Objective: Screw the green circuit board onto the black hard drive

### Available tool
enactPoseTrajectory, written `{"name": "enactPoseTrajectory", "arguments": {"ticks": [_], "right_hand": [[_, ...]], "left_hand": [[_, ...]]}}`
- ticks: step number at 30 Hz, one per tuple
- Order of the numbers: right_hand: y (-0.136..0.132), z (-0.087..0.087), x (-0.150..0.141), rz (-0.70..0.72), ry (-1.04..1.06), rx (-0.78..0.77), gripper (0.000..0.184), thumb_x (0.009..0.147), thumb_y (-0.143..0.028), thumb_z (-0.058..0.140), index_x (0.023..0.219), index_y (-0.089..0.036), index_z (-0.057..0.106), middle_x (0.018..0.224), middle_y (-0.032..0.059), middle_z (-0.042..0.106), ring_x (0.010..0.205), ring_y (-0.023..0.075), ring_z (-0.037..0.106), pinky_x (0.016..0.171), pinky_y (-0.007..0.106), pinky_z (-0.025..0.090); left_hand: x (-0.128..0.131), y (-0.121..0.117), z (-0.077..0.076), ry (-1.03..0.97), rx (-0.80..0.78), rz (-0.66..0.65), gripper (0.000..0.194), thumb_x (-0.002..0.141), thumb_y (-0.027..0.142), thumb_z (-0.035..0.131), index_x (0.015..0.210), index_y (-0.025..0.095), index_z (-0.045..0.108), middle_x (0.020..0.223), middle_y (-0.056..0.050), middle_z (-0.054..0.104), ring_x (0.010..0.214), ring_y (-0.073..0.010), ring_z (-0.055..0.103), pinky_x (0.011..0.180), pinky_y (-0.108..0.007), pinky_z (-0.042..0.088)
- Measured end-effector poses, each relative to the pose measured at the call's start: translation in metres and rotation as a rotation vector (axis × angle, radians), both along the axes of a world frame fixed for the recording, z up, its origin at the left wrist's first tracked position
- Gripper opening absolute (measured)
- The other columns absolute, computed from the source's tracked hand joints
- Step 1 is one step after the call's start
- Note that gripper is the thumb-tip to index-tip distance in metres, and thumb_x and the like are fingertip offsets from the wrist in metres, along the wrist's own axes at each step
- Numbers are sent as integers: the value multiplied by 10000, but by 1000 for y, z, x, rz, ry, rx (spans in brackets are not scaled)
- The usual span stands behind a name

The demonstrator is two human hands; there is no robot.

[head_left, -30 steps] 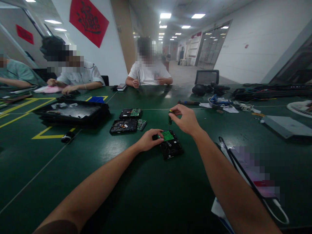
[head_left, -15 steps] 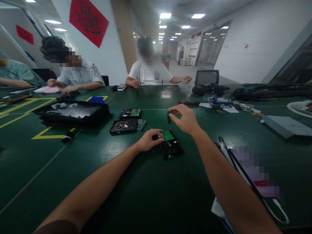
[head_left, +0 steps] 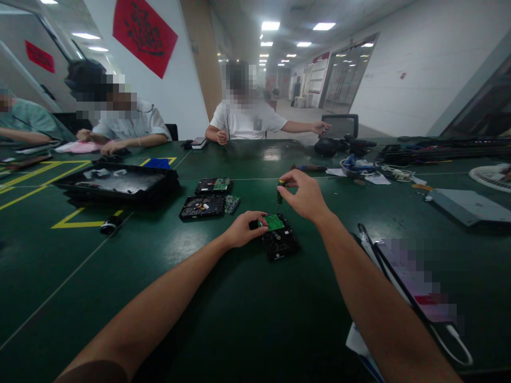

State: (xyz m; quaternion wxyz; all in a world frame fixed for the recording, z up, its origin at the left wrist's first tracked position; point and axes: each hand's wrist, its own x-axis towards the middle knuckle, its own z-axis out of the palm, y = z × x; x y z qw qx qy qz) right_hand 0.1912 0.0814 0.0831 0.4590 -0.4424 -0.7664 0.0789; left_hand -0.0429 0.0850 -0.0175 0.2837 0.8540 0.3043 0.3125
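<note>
On the right, nearest me, a slim device (head_left: 411, 282) with a white cable (head_left: 459, 346) lies on the counter (head_left: 223, 303) beside my forearm. Ahead of me lies the black hard drive (head_left: 281, 246), a green circuit board (head_left: 275, 222) at its far end. My left hand (head_left: 244, 230) is closed on the drive's left edge, fingertips by the board. My right hand (head_left: 305, 196) pinches a small screwdriver (head_left: 280, 197) upright above the drive's far edge; I can't tell whether its tip touches. Farther off to the left, a loose circuit board (head_left: 232, 204) sits just beside a second drive (head_left: 202, 208), with a third drive (head_left: 213, 185) beyond it. Left of those is a black tray (head_left: 147, 180) holding white pieces (head_left: 120, 173). A longer tool (head_left: 309, 168) lies beyond my right hand, and a person in white (head_left: 249, 119) sits at the far side, one arm stretched to the right.
</note>
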Motion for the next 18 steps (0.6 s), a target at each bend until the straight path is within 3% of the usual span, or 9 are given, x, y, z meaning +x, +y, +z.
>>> {"name": "enactPoseTrajectory", "arguments": {"ticks": [18], "right_hand": [[-2, 1, -2, 20, 6, -21, 98, 891, -314, 634, 957, -243, 631, 957, 50, 703, 898, 225, 670, 877, 435, 561]], "left_hand": [[0, 1, -2, -5, -7, 5, 153, 874, 321, 697, 989, 220, 704, 1268, -88, 683, 1238, -264, 602, 1066, -468, 438]]}}
